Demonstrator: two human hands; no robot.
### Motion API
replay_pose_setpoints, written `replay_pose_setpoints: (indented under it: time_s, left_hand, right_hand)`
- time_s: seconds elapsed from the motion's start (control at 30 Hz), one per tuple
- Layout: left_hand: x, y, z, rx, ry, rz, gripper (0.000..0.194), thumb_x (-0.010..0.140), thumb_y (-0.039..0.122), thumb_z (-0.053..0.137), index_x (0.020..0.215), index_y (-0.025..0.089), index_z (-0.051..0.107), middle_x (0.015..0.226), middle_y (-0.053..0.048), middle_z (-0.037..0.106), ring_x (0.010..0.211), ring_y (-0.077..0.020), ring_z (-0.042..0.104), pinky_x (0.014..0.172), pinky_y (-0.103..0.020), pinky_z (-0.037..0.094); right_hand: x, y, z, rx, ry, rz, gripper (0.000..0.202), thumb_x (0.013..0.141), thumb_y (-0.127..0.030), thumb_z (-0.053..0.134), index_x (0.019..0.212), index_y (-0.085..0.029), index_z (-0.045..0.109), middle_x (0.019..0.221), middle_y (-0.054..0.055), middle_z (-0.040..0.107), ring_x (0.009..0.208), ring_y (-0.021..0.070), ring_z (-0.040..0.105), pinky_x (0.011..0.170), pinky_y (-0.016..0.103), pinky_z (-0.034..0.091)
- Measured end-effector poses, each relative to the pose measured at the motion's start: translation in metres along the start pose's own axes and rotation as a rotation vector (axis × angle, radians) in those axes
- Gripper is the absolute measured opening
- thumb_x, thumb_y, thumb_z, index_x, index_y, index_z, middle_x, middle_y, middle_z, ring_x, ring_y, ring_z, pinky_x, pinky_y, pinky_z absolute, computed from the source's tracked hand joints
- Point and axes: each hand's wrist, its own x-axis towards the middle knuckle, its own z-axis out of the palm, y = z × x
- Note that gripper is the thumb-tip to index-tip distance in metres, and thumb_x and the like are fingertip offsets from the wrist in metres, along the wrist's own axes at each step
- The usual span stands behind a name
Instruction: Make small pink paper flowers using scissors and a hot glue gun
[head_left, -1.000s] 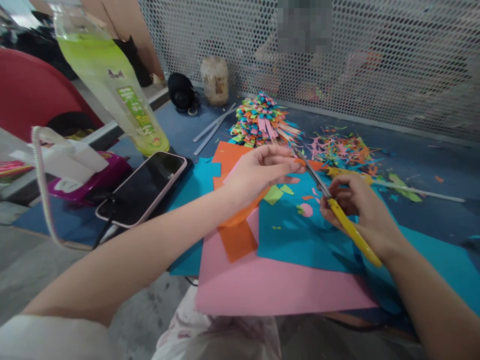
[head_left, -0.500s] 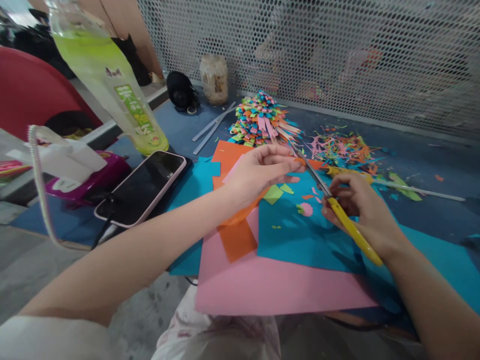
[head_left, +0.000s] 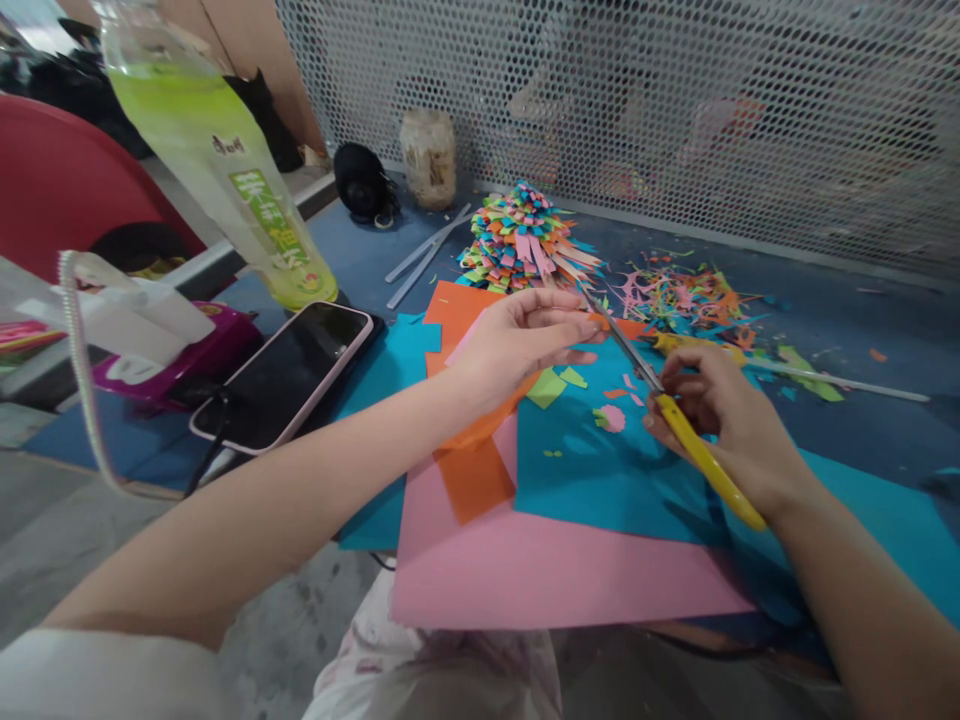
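Fingers of the left hand (head_left: 536, 338) pinched a small orange paper piece (head_left: 602, 322) between thumb and forefinger, the remaining fingers lying slightly apart. Those of the right hand (head_left: 709, 415) were curled around the yellow handles of the scissors (head_left: 701, 462); their exact placement in the handle could not be told. The scissors pointed away from the wearer, blades beside the left fingertips and the orange piece, above a blue sheet (head_left: 577, 480). Green scraps (head_left: 547, 388) and a pink scalloped cutout (head_left: 613, 418) lay on this sheet, which overlapped a pink sheet (head_left: 555, 580). Beyond the hands stood a fringed multicolored paper cone (head_left: 521, 235), with a heap of paper shreds (head_left: 686, 300) to its right. Left of the sheets lay a phone (head_left: 289, 375), near a bottle (head_left: 225, 170) of yellow-green drink; a jar (head_left: 429, 160) stood near the perforated panel (head_left: 675, 120)
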Motion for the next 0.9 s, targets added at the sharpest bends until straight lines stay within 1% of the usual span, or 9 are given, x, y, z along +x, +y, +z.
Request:
replay_pose_setpoints:
  time_s: [0.1, 0.2, 0.43, 0.57, 0.7, 0.9]
  left_hand:
    - [0.0001, 0.0002, 0.0001, -0.017, -0.007, 0.004, 0.022, 0.075, 0.005, 0.080, 0.082, 0.014, 0.062, 0.071, 0.001, 0.072, 0.072, -0.0124, 0.073, 0.081, -0.029, 0.059]
    - [0.0002, 0.0007, 0.0003, -0.021, 0.001, -0.003, 0.020, 0.075, 0.004, 0.078, 0.082, 0.014, 0.062, 0.071, 0.002, 0.073, 0.071, -0.0115, 0.073, 0.080, -0.027, 0.059]
    - [0.0021, -0.0004, -0.0024, 0.003, 0.020, 0.004, 0.022, 0.075, 0.007, 0.080, 0.089, 0.015, 0.065, 0.078, -0.001, 0.075, 0.077, -0.0143, 0.074, 0.081, -0.029, 0.058]
    - [0.0033, -0.0010, -0.0033, 0.005, 0.019, 0.006, 0.023, 0.073, 0.006, 0.080, 0.089, 0.015, 0.066, 0.078, 0.000, 0.076, 0.075, -0.0129, 0.073, 0.078, -0.027, 0.057]
    - [0.0027, -0.0001, -0.0019, 0.002, 0.014, 0.004, 0.023, 0.073, 0.007, 0.081, 0.087, 0.015, 0.065, 0.075, 0.001, 0.075, 0.070, -0.0106, 0.072, 0.072, -0.023, 0.056]
    - [0.0007, -0.0010, -0.0003, 0.005, 0.006, -0.018, 0.020, 0.076, 0.008, 0.079, 0.089, 0.015, 0.065, 0.078, -0.001, 0.075, 0.074, -0.0128, 0.073, 0.073, -0.025, 0.056]
  right_hand:
    - [0.0009, 0.0002, 0.0001, -0.044, 0.012, -0.020, 0.040, 0.075, -0.044, 0.074, 0.100, -0.028, 0.046, 0.070, -0.006, 0.059, 0.050, 0.0124, 0.051, 0.045, 0.026, 0.038]
    - [0.0014, 0.0016, -0.0001, -0.063, 0.001, -0.026, 0.039, 0.077, -0.044, 0.071, 0.102, -0.028, 0.046, 0.071, -0.005, 0.060, 0.051, 0.0129, 0.052, 0.046, 0.027, 0.038]
    - [0.0006, 0.0023, -0.0010, -0.062, 0.002, -0.018, 0.040, 0.076, -0.046, 0.072, 0.101, -0.028, 0.046, 0.069, -0.005, 0.060, 0.050, 0.0126, 0.048, 0.045, 0.027, 0.035]
    - [0.0006, 0.0020, -0.0006, -0.067, 0.009, -0.011, 0.040, 0.076, -0.047, 0.072, 0.100, -0.028, 0.046, 0.068, -0.005, 0.059, 0.049, 0.0120, 0.046, 0.045, 0.027, 0.034]
    - [0.0011, 0.0033, -0.0004, -0.076, -0.005, -0.011, 0.039, 0.077, -0.045, 0.071, 0.102, -0.028, 0.046, 0.070, -0.005, 0.060, 0.050, 0.0122, 0.046, 0.046, 0.027, 0.036]
    - [0.0014, 0.0024, -0.0009, -0.058, -0.010, -0.005, 0.043, 0.074, -0.044, 0.075, 0.101, -0.028, 0.046, 0.070, -0.006, 0.059, 0.050, 0.0123, 0.049, 0.047, 0.027, 0.039]
